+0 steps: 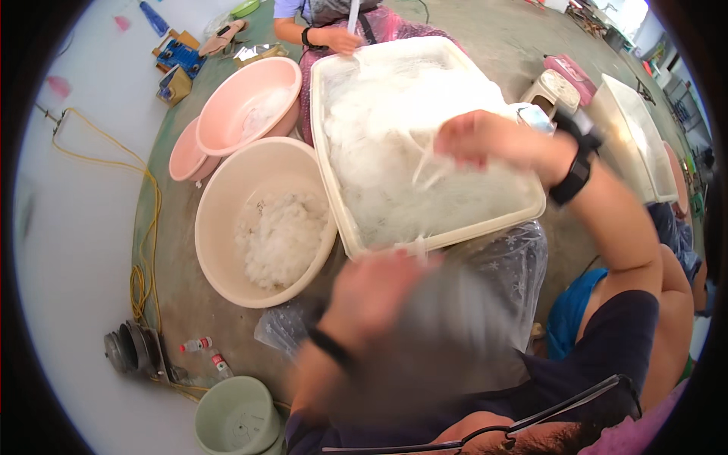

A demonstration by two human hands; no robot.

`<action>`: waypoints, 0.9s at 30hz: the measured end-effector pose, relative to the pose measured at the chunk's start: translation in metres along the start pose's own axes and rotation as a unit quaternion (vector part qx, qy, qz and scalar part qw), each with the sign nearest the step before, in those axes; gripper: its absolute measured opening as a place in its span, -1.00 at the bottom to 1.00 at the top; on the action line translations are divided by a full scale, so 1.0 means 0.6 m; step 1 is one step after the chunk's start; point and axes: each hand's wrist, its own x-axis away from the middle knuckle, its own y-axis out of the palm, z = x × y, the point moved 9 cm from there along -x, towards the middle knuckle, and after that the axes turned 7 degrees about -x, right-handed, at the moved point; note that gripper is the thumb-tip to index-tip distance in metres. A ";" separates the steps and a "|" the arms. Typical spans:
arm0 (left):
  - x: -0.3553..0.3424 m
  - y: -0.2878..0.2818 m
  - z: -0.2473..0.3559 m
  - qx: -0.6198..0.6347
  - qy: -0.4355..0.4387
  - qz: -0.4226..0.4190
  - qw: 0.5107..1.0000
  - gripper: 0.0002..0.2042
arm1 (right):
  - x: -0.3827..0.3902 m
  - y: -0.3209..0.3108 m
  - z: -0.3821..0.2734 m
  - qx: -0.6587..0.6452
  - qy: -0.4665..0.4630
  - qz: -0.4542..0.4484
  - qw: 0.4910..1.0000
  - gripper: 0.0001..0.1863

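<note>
A large cream rectangular tub (331,199) holds a heap of white fluffy material (371,129), with thinner translucent strands toward its near side. Over the tub is my right hand (493,144), fingers curled in and blurred. A pale, thin, forked streak (428,168) shows by its fingertips; its kind is not clear. My left hand (379,288) is at the tub's near rim, smeared by motion, with a small white bit (421,246) by its fingertips. To the left, a round cream basin (216,220) contains clumps of white fluff (280,239).
Pink basins (220,83) stand at the far left. Across the tub is another person's hand (339,39). A stool (550,89) and a long white tub (644,152) stand right. Green buckets (227,425), bottles (220,364) and a yellow hose (155,220) lie left.
</note>
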 end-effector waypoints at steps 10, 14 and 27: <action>0.011 0.077 0.102 -0.118 0.068 -0.065 0.989 -0.14 | 0.078 0.263 0.257 -0.335 0.214 -0.058 0.916 -0.76; 0.005 0.079 0.103 -0.120 0.062 -0.078 0.988 -0.19 | 0.078 0.264 0.261 -0.330 0.222 -0.052 0.916 -0.81; -0.051 0.006 0.103 -0.127 0.037 -0.018 0.991 -0.45 | 0.069 0.164 0.241 -0.438 0.152 -0.027 0.886 -0.88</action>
